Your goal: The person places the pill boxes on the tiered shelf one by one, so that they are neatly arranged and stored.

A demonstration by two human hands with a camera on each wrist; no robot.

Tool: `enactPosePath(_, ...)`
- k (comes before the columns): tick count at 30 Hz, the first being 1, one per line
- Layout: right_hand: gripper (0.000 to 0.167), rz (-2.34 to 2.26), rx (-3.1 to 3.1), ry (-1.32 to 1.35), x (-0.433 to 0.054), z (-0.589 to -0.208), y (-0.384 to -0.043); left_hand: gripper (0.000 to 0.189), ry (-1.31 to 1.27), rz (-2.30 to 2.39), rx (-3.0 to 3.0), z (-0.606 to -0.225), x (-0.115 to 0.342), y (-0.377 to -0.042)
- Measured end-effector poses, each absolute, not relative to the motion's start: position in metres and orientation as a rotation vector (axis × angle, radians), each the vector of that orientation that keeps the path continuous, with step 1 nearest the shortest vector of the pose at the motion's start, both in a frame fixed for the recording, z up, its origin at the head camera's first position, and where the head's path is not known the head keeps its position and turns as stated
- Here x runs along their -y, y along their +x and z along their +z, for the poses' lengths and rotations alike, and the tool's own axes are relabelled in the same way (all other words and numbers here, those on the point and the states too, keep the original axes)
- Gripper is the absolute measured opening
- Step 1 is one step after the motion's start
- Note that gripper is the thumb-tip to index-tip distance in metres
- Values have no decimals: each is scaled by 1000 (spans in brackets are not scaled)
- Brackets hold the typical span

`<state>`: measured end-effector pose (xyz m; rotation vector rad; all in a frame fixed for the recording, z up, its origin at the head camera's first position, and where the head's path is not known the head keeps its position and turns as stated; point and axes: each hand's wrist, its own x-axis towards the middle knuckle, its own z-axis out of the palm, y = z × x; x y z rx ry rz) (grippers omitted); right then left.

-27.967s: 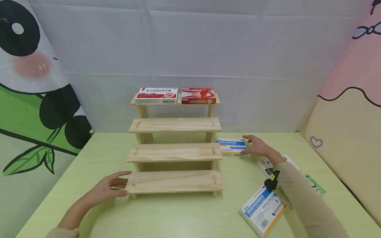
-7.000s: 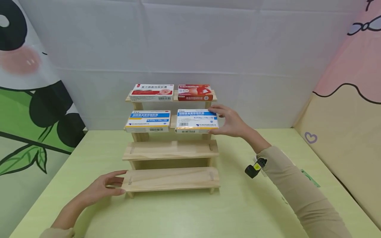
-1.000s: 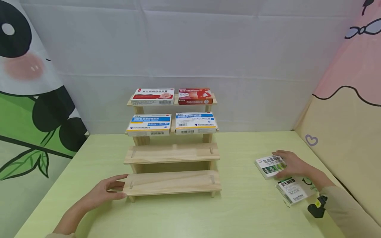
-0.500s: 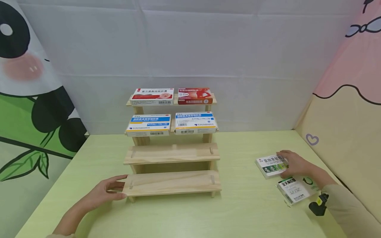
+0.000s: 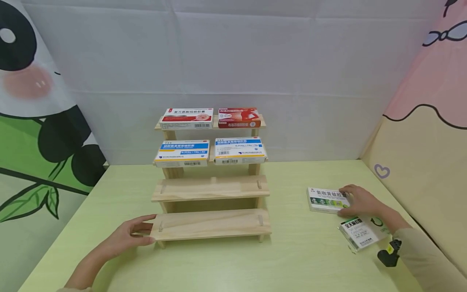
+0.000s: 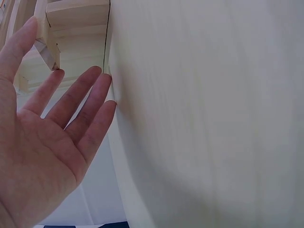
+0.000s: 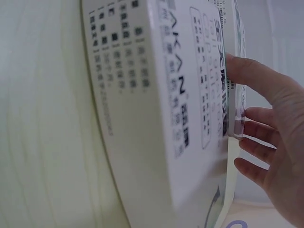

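In the head view my right hand (image 5: 359,202) grips the right end of a white medicine box (image 5: 326,198) with a green picture strip, thumb in front and fingers behind. The box lies long side toward me. Just nearer is a second white-and-green medicine box (image 5: 361,233), which fills much of the right wrist view. My left hand (image 5: 127,237) holds the left end of the lowest step of a wooden stepped stand (image 5: 211,225). In the left wrist view the thumb and index fingertip (image 6: 57,76) sit at opposite edges of that step; the other fingers extend loosely.
On the stand's top step lie a white-and-red box (image 5: 187,118) and a red box (image 5: 238,117). Two blue-and-white boxes, a left one (image 5: 182,153) and a right one (image 5: 239,151), lie on the step below. A pale curtain (image 5: 237,61) hangs behind the table (image 5: 233,267).
Over the last half second my right hand has turned the white-and-green box until its long side faces me. Compared with 28 seconds ago, two blue-and-white boxes now lie on the second step.
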<state>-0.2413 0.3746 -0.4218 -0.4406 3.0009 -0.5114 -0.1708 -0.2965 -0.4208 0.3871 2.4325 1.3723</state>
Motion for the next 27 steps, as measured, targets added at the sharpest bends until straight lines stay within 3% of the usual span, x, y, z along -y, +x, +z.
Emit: enactPosePath(27,82,-577,-3086,-476,-363,-415,-239,67,395,1352,-2459,-419,296,-169)
